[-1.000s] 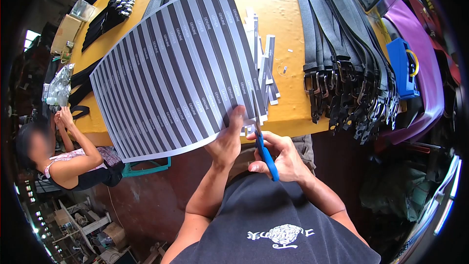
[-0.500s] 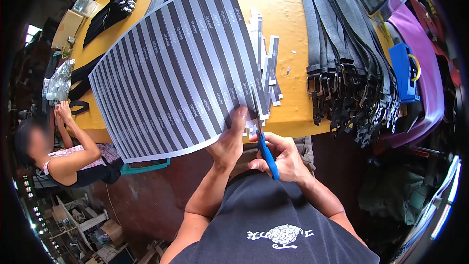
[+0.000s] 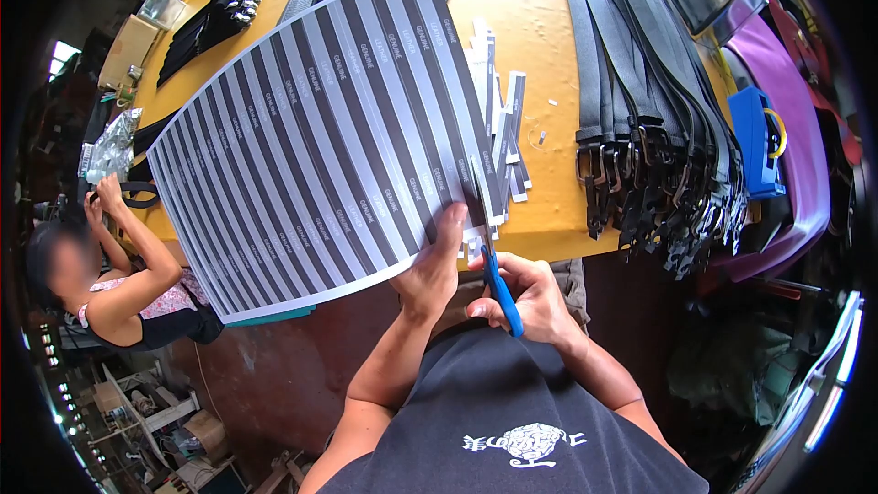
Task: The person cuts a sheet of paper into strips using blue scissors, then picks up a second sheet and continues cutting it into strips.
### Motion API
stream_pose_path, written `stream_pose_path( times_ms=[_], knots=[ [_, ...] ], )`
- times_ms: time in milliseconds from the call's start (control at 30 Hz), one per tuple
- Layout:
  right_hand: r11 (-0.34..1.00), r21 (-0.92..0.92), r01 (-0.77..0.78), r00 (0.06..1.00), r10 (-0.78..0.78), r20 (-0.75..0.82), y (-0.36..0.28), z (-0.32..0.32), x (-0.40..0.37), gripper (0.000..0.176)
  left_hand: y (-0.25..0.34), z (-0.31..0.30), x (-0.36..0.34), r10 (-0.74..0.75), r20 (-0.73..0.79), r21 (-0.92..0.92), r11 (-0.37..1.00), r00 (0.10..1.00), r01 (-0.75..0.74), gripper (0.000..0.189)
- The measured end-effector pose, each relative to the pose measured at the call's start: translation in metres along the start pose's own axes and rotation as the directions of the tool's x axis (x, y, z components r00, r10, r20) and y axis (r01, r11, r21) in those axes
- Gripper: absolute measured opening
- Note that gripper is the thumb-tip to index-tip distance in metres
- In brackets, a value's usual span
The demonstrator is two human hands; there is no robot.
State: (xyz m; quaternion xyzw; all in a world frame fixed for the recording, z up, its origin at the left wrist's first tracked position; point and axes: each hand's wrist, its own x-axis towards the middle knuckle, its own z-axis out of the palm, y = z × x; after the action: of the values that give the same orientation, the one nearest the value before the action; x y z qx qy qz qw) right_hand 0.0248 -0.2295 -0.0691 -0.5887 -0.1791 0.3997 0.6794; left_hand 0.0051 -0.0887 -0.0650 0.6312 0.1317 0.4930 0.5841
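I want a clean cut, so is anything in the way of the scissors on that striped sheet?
Nothing visible does. The scissors in the right hand meet the sheet at its near edge. The left hand pinches the sheet just left of the blades, off the line ahead.

You're wearing a dark charcoal T-shirt [image 3: 512,384], and it's showing a white printed logo [image 3: 526,444] on the chest, well back from your fingers: a rounded, brain-like blob with blocky lettering either side. The short sleeves are ending far up from the fingers, leaving both forearms bare down to your left hand [image 3: 430,273] and right hand [image 3: 535,300].
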Motion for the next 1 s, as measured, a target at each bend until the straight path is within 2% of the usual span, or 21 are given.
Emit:
stream_pose_path(
  times_ms=[133,300,367,433,533,667,867,933,1000],
  knots=[
    [1.0,0.005,-0.017,1.0,0.017,-0.003,-0.002,0.0,0.0,0.049,-0.005,-0.004,-0.002,0.066,0.038,0.113,0.991,0.997,-0.07,0.023],
    [1.0,-0.015,-0.022,1.0,0.022,0.001,-0.003,0.0,0.0,0.049,-0.006,-0.004,-0.002,0.037,0.035,0.038,0.999,0.999,-0.038,0.034],
    [1.0,-0.028,-0.014,1.0,0.014,0.005,-0.004,0.0,0.0,0.048,-0.01,-0.008,-0.009,-0.081,-0.024,-0.067,0.995,0.996,0.079,0.039],
    [0.999,-0.049,0.002,1.0,-0.002,0.013,-0.005,0.0,0.001,0.047,-0.017,-0.013,-0.015,-0.144,-0.049,-0.166,0.977,0.988,0.134,0.042],
    [0.999,-0.028,0.03,0.999,-0.029,0.024,-0.001,0.002,0.0,0.047,-0.02,-0.015,-0.015,-0.109,-0.087,-0.158,0.983,0.99,0.095,0.039],
    [0.999,0.015,0.041,0.998,-0.041,0.037,0.003,0.004,0.0,0.048,-0.005,-0.009,-0.013,-0.17,-0.092,-0.188,0.971,0.981,0.15,0.033],
    [0.995,0.005,0.097,0.994,-0.097,0.043,0.003,0.001,0.001,0.051,-0.007,-0.013,-0.018,-0.035,-0.032,0.036,0.999,0.999,0.036,0.026],
    [0.996,-0.032,0.086,0.995,-0.084,0.058,0.001,-0.002,0.001,0.053,-0.002,-0.007,-0.016,-0.051,-0.05,-0.019,0.999,0.997,0.05,0.027],
    [0.995,-0.019,0.098,0.995,-0.097,0.039,0.0,-0.001,0.001,0.051,-0.008,-0.014,-0.019,-0.023,0.005,0.029,0.999,1.0,0.023,0.031]
  ],
)
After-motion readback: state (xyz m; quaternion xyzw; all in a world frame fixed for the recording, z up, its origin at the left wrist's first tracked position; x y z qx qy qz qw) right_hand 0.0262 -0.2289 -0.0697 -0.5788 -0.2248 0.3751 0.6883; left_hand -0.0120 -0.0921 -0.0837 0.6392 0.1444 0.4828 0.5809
